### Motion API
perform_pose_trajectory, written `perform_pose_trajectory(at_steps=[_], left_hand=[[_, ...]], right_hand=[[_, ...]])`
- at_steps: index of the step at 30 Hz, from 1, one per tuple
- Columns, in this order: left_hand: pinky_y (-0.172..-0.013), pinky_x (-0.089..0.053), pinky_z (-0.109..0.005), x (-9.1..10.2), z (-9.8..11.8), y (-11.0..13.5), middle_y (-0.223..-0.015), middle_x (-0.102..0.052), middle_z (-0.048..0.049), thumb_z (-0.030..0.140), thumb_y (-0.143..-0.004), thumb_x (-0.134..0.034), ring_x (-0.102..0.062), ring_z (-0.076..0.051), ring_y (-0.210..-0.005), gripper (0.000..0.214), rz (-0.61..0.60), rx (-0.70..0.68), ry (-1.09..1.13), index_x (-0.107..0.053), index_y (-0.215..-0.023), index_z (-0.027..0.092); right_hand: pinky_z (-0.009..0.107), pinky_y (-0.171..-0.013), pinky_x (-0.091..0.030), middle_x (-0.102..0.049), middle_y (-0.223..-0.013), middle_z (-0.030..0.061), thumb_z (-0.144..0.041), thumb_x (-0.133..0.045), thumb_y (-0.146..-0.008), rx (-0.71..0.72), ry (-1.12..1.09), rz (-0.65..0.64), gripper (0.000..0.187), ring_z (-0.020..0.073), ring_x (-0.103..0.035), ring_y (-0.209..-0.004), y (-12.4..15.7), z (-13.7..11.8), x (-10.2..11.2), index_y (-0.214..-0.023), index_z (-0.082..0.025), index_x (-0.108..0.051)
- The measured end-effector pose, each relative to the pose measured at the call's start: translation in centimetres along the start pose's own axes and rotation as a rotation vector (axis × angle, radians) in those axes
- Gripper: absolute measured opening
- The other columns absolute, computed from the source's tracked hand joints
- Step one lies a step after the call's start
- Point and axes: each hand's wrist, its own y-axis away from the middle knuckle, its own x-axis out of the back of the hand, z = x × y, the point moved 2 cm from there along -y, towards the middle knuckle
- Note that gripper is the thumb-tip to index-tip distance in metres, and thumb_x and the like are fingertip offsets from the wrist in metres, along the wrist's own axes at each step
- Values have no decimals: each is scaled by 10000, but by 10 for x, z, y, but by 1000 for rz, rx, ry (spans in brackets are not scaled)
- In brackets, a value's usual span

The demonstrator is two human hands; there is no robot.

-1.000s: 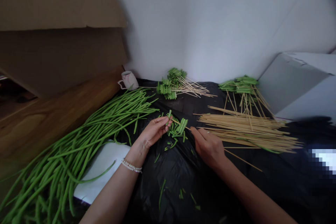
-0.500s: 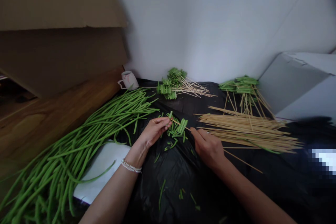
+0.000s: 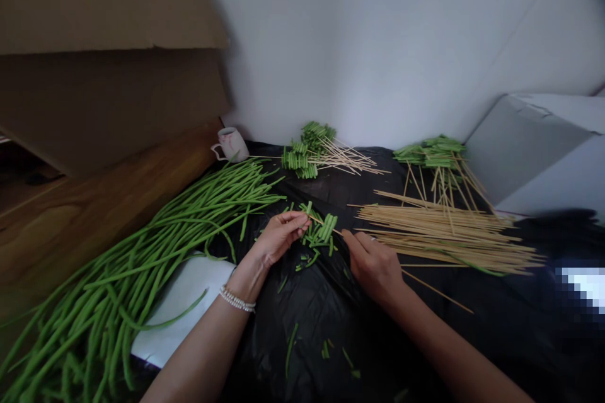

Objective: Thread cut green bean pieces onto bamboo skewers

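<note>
My right hand (image 3: 375, 264) is closed round a thin wooden skewer (image 3: 338, 232), whose other end points left. Several short cut pieces of long green bean (image 3: 329, 224) sit side by side on it. At the skewer's left end, my left hand (image 3: 284, 236) pinches one short bean piece (image 3: 309, 208); whether the tip has gone into that piece I cannot tell. Loose cut bean pieces (image 3: 312, 257) lie on the black plastic sheet (image 3: 307, 321) below and behind my hands.
Whole long beans (image 3: 189, 220) spread along the left, partly over a white sheet (image 3: 182, 302). Bare skewers (image 3: 449, 236) lie right. Filled skewers (image 3: 302, 154) rest at the back, with another bunch (image 3: 432, 152) farther right. A mug (image 3: 231, 143), cardboard box (image 3: 113, 88) and white box (image 3: 534, 145) stand around.
Almost nothing differs. My left fingers and the bean piece they pinch have shifted very slightly; my right hand keeps the skewer in the same place.
</note>
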Motion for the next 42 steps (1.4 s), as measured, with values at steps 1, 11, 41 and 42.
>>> perform_pose_trajectory(at_steps=[1, 11, 41, 42], left_hand=[[-662, -448, -208, 0, 0, 0, -743, -694, -39, 232, -585, -860, -591, -80, -671, 258, -1, 1, -1, -732, -779, 121], [-718, -444, -239, -6, -4, 2, -727, -701, -44, 265, -568, -866, -613, -107, -709, 267, -8, -10, -101, -739, -754, 121], [-698, -421, -306, 33, 16, -9, -792, -653, -49, 253, -796, -613, -561, -161, -677, 136, 357, -511, -1188, -709, -825, 160], [-705, -423, -309, 32, 14, -9, -807, -641, -51, 255, -808, -603, -562, -164, -687, 145, 357, -524, -1263, -715, -842, 169]], right_hand=[[275, -586, -319, -583, -713, 13, -98, -427, -887, -1, 0, 2, 307, 117, -489, -633, 0, 0, 0, -1100, -123, -647], [273, -582, -318, -573, -699, 9, -102, -416, -893, -1, -20, -10, 304, 115, -475, -605, 0, -3, 0, -1087, -118, -650], [268, -597, -334, -616, -743, 13, -122, -457, -895, -11, 24, 25, 284, 114, -514, -642, 2, 7, -3, -1116, -138, -636], [267, -600, -336, -619, -751, 14, -122, -458, -895, -10, 20, 19, 287, 115, -519, -651, 2, 7, -4, -1121, -137, -634]])
